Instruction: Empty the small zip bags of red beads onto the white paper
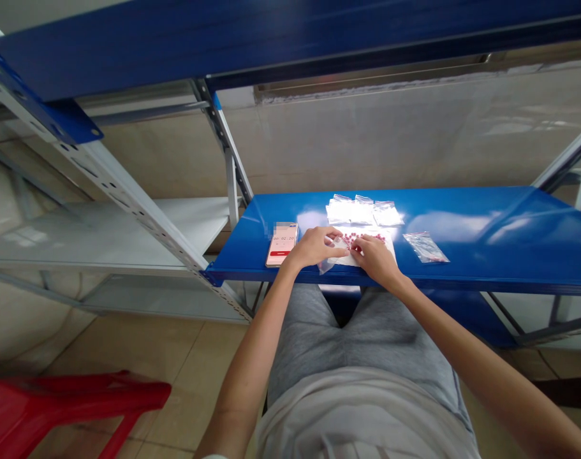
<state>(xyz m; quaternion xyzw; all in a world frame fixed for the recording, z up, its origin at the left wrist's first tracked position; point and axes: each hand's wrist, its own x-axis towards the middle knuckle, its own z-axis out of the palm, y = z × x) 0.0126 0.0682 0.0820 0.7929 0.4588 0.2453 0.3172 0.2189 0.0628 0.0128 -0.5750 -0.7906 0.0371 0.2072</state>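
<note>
My left hand [317, 246] is closed on a small clear plastic bag [326, 264] near the front edge of the blue shelf. Close to its right, my right hand [374, 256] has its fingertips pressed together over small red pieces [351, 238], and whatever is between them is too small to make out. Those pieces lie scattered on a white sheet [389, 242], partly covered by both hands. A clear zip bag [426, 247] with some reddish contents lies to the right. Behind the sheet are several clear zip bags [361, 210], bright with glare.
A phone [281, 245] showing a timer lies left of my left hand on the blue shelf [491, 248]. Overhead runs a blue beam [290, 38]. A perforated metal post [127, 197] stands at left, and a red plastic stool [74, 408] is on the floor.
</note>
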